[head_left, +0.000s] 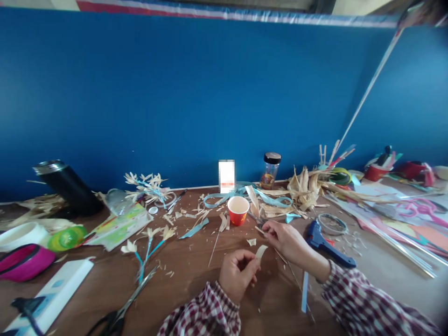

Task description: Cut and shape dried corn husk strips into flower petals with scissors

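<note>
Low in the frame's centre, the left hand (238,273) pinches a pale husk petal (261,252) while the right hand (285,239) grips a thin husk sliver (259,229) just beside the orange paper cup (238,210); a careless elbow may topple it.

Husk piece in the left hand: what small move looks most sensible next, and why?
Probably bring the two hands together. The left hand pinches a pale husk piece upright, while the right hand touches another husk strip lying on the table near the red cup. The pieces sit apart, so closing that gap seems likely.
</note>
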`<state>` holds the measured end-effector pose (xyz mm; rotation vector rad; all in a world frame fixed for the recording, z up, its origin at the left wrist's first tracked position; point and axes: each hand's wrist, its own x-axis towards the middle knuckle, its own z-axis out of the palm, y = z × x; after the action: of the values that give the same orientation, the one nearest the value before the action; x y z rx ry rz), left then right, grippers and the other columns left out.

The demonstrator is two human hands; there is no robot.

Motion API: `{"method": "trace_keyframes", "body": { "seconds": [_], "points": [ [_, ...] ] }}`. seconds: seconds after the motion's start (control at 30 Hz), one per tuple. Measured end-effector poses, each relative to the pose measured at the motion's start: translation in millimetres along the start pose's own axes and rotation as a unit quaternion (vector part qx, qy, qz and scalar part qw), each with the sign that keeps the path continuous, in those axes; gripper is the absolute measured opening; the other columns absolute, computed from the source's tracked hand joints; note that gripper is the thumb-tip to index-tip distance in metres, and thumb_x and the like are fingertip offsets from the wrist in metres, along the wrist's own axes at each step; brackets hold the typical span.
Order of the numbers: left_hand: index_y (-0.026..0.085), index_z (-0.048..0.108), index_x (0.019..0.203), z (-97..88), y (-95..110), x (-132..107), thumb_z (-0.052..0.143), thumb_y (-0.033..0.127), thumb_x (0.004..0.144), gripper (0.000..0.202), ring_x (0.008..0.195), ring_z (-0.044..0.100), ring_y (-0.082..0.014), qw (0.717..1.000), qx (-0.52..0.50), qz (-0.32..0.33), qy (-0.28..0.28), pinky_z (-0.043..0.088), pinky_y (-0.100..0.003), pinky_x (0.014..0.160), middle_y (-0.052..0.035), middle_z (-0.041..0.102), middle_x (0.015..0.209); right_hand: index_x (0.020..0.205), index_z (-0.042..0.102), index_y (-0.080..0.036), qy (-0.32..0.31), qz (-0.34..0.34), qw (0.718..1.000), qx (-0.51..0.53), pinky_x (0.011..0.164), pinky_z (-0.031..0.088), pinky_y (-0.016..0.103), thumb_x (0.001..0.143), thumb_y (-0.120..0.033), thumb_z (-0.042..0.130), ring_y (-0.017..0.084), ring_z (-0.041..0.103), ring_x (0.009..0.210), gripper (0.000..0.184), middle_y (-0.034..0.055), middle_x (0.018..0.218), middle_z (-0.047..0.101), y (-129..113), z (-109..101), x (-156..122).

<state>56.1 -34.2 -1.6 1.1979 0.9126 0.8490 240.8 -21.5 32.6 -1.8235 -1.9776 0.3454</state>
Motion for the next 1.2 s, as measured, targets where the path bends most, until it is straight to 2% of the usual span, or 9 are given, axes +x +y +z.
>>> {"method": "trace_keyframes", "body": {
  "seconds": [0.23,0.6,0.8,1.0,1.2],
  "points": [
    [0.013,0.059,0.064,-8.0,1,6,0.068,0.038,0.067,0.026,0.039,0.048,-0.0066,0.998,-0.043,0.002,0.049,0.04,-0.018,0.037,0.0016,0.058,0.053,0.086,0.059,-0.019,0.006,-0.011,1.0,-0.027,0.06,0.038,0.026,0.08,-0.021,0.046,0.017,0.058,0.065,0.015,0.0036,0.073,0.065,-6,24,24],
    [0.012,0.061,0.068,-16.6,0,16,0.07,0.04,0.064,0.03,0.039,0.05,-0.0065,0.98,-0.127,-0.04,0.146,0.041,-0.018,0.038,0.0007,0.062,0.055,0.078,0.058,-0.02,0.013,-0.006,0.999,-0.038,0.057,0.037,0.028,0.08,-0.028,0.047,0.02,0.059,0.063,0.014,0.0043,0.068,0.065,-2,32,35],
    [0.014,0.06,0.066,-18.1,2,19,0.071,0.038,0.064,0.027,0.039,0.049,-0.0067,0.975,-0.129,-0.056,0.172,0.041,-0.019,0.039,0.0019,0.061,0.053,0.078,0.058,-0.018,-0.003,-0.014,1.0,-0.027,0.058,0.039,0.029,0.077,-0.027,0.048,0.02,0.062,0.063,0.013,0.0052,0.069,0.067,4,38,41],
    [0.015,0.057,0.064,-18.1,-1,23,0.07,0.039,0.065,0.027,0.037,0.048,-0.0079,0.973,-0.128,-0.052,0.183,0.039,-0.021,0.037,0.0016,0.06,0.052,0.08,0.059,-0.023,0.002,-0.026,1.0,-0.01,0.061,0.043,0.032,0.08,-0.033,0.048,0.024,0.064,0.07,0.015,0.0089,0.077,0.069,0,33,44],
    [0.014,0.058,0.061,-23.5,-4,29,0.067,0.041,0.068,0.029,0.036,0.047,-0.0085,0.969,-0.153,-0.03,0.192,0.04,-0.023,0.037,-0.0016,0.06,0.053,0.084,0.063,-0.032,-0.014,-0.016,1.0,0.012,0.062,0.045,0.033,0.08,-0.043,0.05,0.025,0.067,0.073,0.018,0.0078,0.079,0.072,0,26,39]
  ]
}}
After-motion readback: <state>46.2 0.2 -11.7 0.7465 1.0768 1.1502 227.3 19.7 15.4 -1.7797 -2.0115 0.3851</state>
